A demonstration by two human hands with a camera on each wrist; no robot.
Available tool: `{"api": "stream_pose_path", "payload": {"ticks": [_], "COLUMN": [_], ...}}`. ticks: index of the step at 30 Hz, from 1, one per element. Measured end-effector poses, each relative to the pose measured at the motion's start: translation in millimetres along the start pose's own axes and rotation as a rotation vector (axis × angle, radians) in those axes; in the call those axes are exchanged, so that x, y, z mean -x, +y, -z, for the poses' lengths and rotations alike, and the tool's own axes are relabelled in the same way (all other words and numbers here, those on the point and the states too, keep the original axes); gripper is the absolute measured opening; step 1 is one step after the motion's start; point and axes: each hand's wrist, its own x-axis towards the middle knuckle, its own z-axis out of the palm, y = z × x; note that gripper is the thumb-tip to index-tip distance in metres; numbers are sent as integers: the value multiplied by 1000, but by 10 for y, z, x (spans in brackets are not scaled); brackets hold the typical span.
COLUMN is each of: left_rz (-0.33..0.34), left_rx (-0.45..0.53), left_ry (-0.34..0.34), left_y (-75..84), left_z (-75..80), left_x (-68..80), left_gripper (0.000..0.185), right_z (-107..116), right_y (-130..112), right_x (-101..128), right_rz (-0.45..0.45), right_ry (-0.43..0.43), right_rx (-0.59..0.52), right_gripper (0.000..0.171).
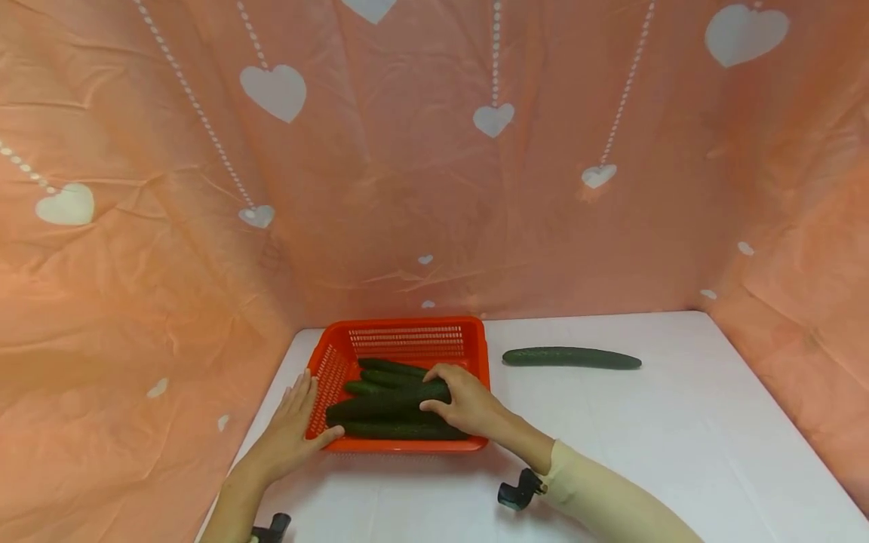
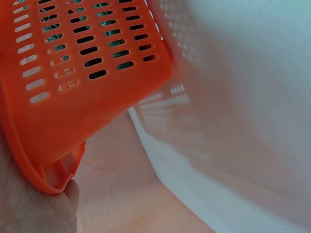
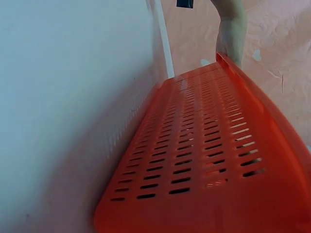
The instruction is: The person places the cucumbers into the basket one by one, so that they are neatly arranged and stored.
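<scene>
A red-orange plastic basket with slotted walls stands at the table's back left and contains several dark green cucumbers. My right hand reaches over the basket's right side and grips the right end of the uppermost cucumber, thumb on the near side and fingers on the far side. At the left rim, my left hand rests with straight fingers along the edge and its thumb over the front corner. The left wrist view shows that hand against the rim; in the right wrist view, the basket wall hides the cucumbers.
A single cucumber lies on the white table to the right of the basket, near the back edge. Orange-pink sheeting with pale hearts hangs behind the table and on both sides.
</scene>
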Motion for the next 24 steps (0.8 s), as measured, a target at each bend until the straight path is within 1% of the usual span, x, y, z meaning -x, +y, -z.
{"api": "stream_pose_path", "payload": {"ticks": [7, 9, 15, 17, 20, 24], "left_rz": [14, 11, 20, 19, 8, -4], "left_rx": [7, 4, 7, 11, 11, 10], "left_ry": [-13, -10, -18, -17, -4, 6], "left_y": [-5, 4, 10, 7, 4, -6], "left_z": [9, 12, 11, 10, 7, 3], "left_x": [11, 7, -9, -8, -1, 6], "left_gripper": [112, 113, 114, 113, 112, 111], "right_z": [-13, -9, 75, 137, 250, 422], "right_y": [-12, -10, 30, 55, 111, 185], "right_x": [-26, -25, -4, 9, 35, 94], "right_rz": [-24, -32, 4, 6, 16, 1], "right_ry": [-26, -26, 27, 54, 93, 133], "right_rx": [26, 12, -142, -171, -183, -142], "right_gripper": [37, 37, 34, 32, 29, 30]}}
